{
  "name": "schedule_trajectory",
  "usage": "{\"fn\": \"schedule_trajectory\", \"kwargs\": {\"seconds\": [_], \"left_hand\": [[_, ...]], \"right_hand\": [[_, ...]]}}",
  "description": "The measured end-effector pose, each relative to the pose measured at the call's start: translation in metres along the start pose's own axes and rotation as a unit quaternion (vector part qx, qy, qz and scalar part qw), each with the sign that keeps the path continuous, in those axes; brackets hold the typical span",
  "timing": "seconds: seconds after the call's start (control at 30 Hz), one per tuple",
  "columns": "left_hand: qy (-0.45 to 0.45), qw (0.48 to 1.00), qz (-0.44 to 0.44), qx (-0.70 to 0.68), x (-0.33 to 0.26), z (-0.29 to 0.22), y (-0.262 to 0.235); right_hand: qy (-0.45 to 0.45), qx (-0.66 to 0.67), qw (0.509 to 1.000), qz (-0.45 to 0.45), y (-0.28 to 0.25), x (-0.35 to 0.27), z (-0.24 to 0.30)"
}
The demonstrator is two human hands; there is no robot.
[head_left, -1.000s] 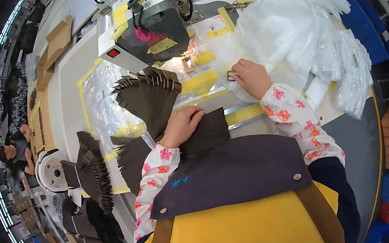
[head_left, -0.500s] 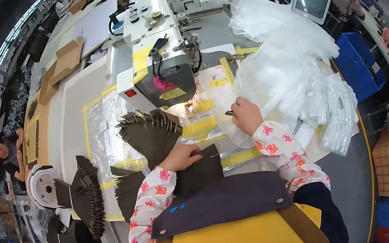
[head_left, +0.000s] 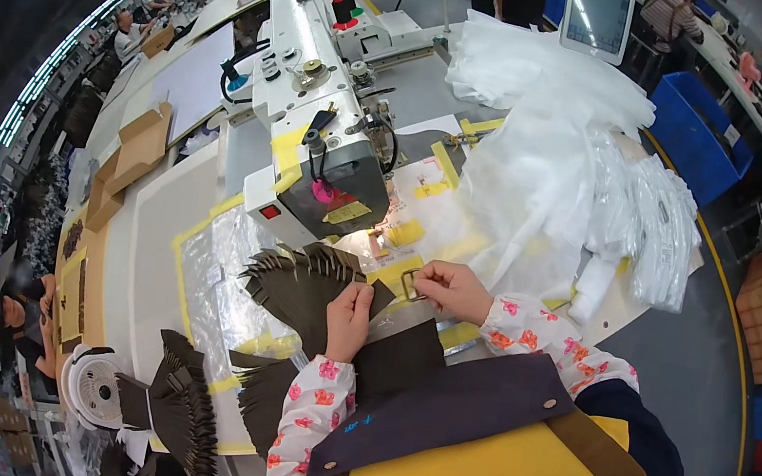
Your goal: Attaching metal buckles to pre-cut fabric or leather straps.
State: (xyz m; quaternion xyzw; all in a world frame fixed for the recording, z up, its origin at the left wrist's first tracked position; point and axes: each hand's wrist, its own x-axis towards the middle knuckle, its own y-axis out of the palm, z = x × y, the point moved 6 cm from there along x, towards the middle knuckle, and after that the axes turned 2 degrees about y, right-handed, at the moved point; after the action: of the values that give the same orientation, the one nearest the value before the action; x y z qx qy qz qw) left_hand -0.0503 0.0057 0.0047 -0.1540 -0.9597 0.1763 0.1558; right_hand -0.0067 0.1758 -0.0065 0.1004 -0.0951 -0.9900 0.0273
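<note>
My left hand [head_left: 349,322] is closed on the end of a dark brown fabric strip [head_left: 382,299], pinched between thumb and fingers. Just to its right, my right hand [head_left: 454,290] pinches a rectangular dark metal buckle [head_left: 409,285] by one side. The buckle is beside the tip of the strip; I cannot tell whether they touch. A fanned bundle of dark strips [head_left: 294,289] spreads out left of my left hand. Below the hands, a dark fabric piece [head_left: 402,359] lies against the purple-grey apron flap [head_left: 443,415].
The sewing machine [head_left: 325,151] stands ahead, its lamp lighting the bed. White sheer material [head_left: 540,163] and clear plastic bags [head_left: 648,229] are heaped to the right. At left are another strip bundle [head_left: 175,395], a small white fan [head_left: 95,387] and a cardboard box [head_left: 133,152].
My right hand has come left and nearer, bringing the buckle beside my left hand. My left hand has risen off the dark fabric and now pinches a strip end. The view has shifted slightly.
</note>
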Motion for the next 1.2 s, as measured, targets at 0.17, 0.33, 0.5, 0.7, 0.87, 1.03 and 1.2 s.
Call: {"fn": "schedule_trajectory", "kwargs": {"seconds": [0.17, 0.33, 0.5, 0.7, 0.87, 1.03, 1.2], "left_hand": [[-0.023, 0.993, -0.002, -0.116, -0.011, 0.002, -0.001], [-0.008, 0.995, 0.038, -0.09, -0.019, -0.001, 0.002], [-0.039, 0.992, -0.032, -0.111, -0.02, -0.002, -0.002], [0.245, 0.954, 0.0, 0.172, -0.025, -0.057, -0.016], [0.029, 0.997, 0.058, 0.031, -0.036, -0.039, -0.027], [0.022, 0.987, 0.068, 0.142, -0.037, -0.003, -0.031], [0.001, 0.983, 0.094, 0.16, -0.036, 0.003, -0.026]], "right_hand": [[0.002, 0.089, 0.993, 0.076, 0.037, 0.005, -0.025], [0.0, 0.058, 0.994, 0.089, 0.062, 0.004, -0.034], [0.007, -0.057, 0.997, 0.053, 0.061, 0.009, -0.031], [-0.102, -0.149, 0.982, 0.051, 0.053, 0.02, -0.035], [-0.14, -0.241, 0.959, 0.041, 0.069, 0.028, -0.05], [0.038, -0.079, 0.986, 0.14, 0.082, 0.026, -0.059], [-0.074, -0.246, 0.96, 0.116, 0.081, 0.011, -0.028]]}}
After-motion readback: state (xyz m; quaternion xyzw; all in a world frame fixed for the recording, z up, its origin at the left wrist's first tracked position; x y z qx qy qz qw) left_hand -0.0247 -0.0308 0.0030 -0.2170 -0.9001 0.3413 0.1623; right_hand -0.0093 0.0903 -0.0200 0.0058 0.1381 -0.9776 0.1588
